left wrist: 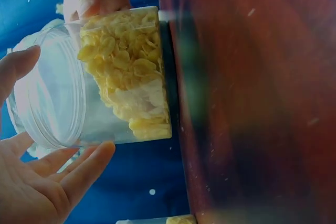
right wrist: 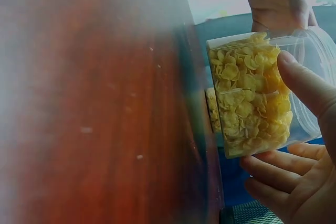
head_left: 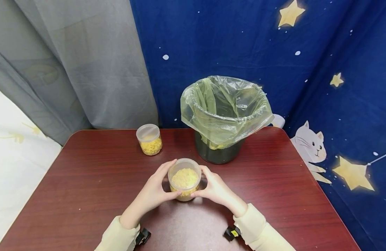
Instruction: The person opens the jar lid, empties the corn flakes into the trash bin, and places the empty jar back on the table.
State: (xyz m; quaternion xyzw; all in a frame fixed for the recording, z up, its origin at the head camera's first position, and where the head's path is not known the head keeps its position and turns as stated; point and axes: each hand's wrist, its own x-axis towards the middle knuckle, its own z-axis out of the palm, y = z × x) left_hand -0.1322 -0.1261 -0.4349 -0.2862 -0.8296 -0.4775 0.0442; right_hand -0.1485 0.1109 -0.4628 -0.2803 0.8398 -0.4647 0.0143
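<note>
A clear plastic jar point(head_left: 184, 179) part filled with yellow flakes stands upright between both hands at the middle of the table. My left hand point(head_left: 155, 188) grips its left side, thumb at the front and fingers round the back. On the opposite side my right hand point(head_left: 216, 186) holds it in the same way. The left wrist view shows the left thumb and fingers around the jar's translucent top. In the right wrist view, the right thumb presses the clear wall point(right wrist: 252, 98) beside the flakes, with the fingers spread along the far side.
Behind, to the left, stands a second jar point(head_left: 150, 139) of yellow flakes with a translucent lid. A dark bin point(head_left: 216, 153) lined with a yellowish plastic bag point(head_left: 196, 104) is at the table's back, right of centre. Curtains hang behind the reddish-brown table point(head_left: 86, 195).
</note>
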